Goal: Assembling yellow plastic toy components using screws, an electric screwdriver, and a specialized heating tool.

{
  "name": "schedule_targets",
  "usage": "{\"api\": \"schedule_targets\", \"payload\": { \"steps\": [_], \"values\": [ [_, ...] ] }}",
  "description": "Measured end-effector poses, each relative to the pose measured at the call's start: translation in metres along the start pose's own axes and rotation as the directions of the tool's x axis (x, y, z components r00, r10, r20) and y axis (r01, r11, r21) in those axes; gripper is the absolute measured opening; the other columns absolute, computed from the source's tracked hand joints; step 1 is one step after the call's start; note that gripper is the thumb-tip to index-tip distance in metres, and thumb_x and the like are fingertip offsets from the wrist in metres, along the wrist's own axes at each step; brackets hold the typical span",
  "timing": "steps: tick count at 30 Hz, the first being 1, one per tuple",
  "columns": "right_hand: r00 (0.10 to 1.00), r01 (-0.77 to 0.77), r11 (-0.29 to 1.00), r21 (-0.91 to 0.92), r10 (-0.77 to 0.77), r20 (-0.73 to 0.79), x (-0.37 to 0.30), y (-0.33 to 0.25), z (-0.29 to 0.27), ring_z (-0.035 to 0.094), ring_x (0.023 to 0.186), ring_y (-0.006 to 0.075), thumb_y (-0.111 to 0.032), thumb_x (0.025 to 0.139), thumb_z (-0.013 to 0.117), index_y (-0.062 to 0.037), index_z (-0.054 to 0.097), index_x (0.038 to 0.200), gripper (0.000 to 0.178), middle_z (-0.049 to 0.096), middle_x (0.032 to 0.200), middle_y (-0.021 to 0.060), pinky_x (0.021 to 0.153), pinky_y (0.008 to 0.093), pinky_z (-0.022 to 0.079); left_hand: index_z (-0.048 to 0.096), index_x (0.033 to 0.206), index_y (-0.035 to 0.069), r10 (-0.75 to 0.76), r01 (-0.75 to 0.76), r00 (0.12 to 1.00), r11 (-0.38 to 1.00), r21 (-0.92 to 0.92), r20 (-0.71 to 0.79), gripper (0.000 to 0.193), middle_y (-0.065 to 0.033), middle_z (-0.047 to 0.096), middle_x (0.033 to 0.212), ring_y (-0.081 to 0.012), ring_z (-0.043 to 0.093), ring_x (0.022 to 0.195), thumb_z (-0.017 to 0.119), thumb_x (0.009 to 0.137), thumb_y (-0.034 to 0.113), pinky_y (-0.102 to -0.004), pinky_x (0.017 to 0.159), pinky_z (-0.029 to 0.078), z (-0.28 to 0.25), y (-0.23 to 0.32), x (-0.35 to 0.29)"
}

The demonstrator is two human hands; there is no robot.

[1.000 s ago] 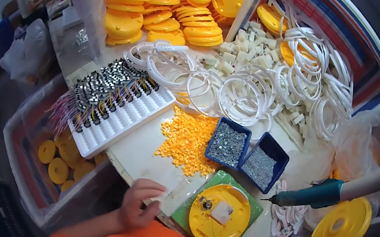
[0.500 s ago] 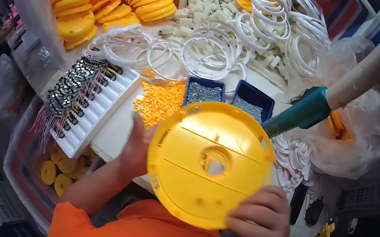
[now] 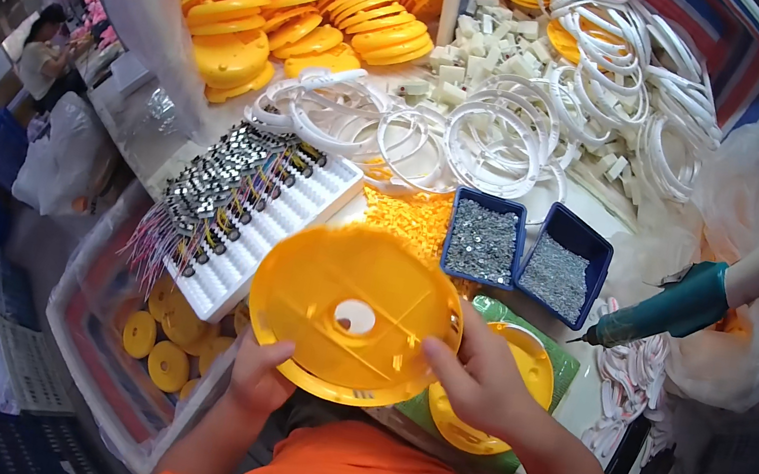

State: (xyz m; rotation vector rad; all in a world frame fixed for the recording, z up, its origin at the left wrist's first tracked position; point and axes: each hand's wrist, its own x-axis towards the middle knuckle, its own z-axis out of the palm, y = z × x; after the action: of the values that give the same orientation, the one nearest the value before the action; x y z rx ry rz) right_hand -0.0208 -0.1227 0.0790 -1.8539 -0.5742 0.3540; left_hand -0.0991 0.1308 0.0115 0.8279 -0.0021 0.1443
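Note:
Between both hands I hold a round yellow plastic cover (image 3: 313, 271) with a hole in its middle, tilted above the table's front edge. Its ribbed side faces up. My left hand (image 3: 262, 374) grips the lower left rim, thumb on top. At the right rim, my right hand (image 3: 483, 372) pinches the cover with the thumb on its face and the fingers behind. Partly under my right forearm, a second yellow cover (image 3: 534, 366) with a white ring lies on a green pad (image 3: 565, 349).
A teal power screwdriver (image 3: 672, 307) points in from the right. Blue bins (image 3: 483, 240) of small metal parts stand beyond the pad. A white foam tray (image 3: 299, 233) of wired parts lies left. Yellow covers (image 3: 239, 55) and white rings (image 3: 492, 145) pile up behind; a lined crate (image 3: 94, 329) stands lower left.
The cover has turned and tilted, moving left off the green pad, which now shows with the second cover. My right hand has shifted up along the rim. The whole view has swung left.

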Motion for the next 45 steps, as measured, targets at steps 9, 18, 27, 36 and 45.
{"api": "schedule_targets", "payload": {
  "steps": [9, 18, 27, 36, 45],
  "values": [
    [1.0, -0.005, 0.955, -0.297, -0.001, -0.022, 0.02, -0.017, -0.029, 0.058, 0.064, 0.0132, -0.014, 0.099, 0.06, -0.0024, 0.063, 0.127, 0.031, 0.062, 0.074, 0.0095, 0.061, 0.0291, 0.047, 0.031, 0.152, -0.006, -0.309, 0.311, 0.911, 0.95, 0.037, 0.272, 0.068, -0.0233, 0.048, 0.149, -0.0365, 0.052, 0.135, 0.055, 0.1, 0.03, -0.0488, 0.114, 0.042, -0.025, -0.017, 0.03],
    [0.919, 0.002, 0.481, -0.877, -0.347, -0.188, 0.154, 0.035, -0.049, 0.067, 0.092, 0.0319, -0.011, 0.088, 0.064, -0.0056, 0.066, 0.107, 0.02, 0.066, 0.101, 0.014, 0.073, 0.043, 0.056, 0.029, 0.155, -0.004, -0.397, 0.402, 0.916, 0.906, -0.133, 0.062, 0.071, -0.0248, 0.044, 0.153, -0.0408, 0.044, 0.141, 0.051, 0.094, 0.025, -0.053, 0.119, 0.034, -0.063, -0.051, 0.052],
    [0.824, 0.058, 0.128, -0.99, -0.566, -0.025, 0.302, 0.094, -0.086, 0.065, 0.104, 0.027, -0.011, 0.082, 0.064, -0.0108, 0.073, 0.091, 0.013, 0.067, 0.103, 0.0101, 0.077, 0.0401, 0.056, 0.028, 0.155, -0.005, -0.376, 0.409, 0.91, 0.879, -0.244, 0.173, 0.071, -0.0243, 0.045, 0.152, -0.0425, 0.052, 0.133, 0.047, 0.102, 0.038, -0.0541, 0.114, 0.04, -0.085, -0.061, 0.053],
    [0.843, 0.06, -0.151, -0.987, -0.522, 0.131, 0.297, 0.047, -0.127, 0.067, 0.098, 0.0255, -0.012, 0.083, 0.062, -0.0113, 0.073, 0.087, 0.011, 0.069, 0.091, 0.0066, 0.081, 0.0407, 0.054, 0.031, 0.155, -0.001, -0.377, 0.38, 0.925, 0.898, -0.221, 0.057, 0.066, -0.0209, 0.043, 0.155, -0.037, 0.045, 0.141, 0.042, 0.105, 0.041, -0.0481, 0.118, 0.036, -0.079, -0.062, 0.05],
    [0.356, 0.005, 0.294, -0.956, -0.894, -0.273, 0.169, -0.103, -0.064, 0.069, 0.073, 0.0345, -0.007, 0.091, 0.062, -0.0045, 0.065, 0.097, 0.007, 0.068, 0.083, 0.0136, 0.062, 0.0437, 0.055, 0.033, 0.156, 0.003, -0.274, 0.284, 0.959, 0.94, -0.19, 0.075, 0.071, -0.0184, 0.043, 0.156, -0.0364, 0.045, 0.141, 0.038, 0.105, 0.053, -0.0503, 0.117, 0.037, -0.047, -0.053, 0.058]
  ]
}}
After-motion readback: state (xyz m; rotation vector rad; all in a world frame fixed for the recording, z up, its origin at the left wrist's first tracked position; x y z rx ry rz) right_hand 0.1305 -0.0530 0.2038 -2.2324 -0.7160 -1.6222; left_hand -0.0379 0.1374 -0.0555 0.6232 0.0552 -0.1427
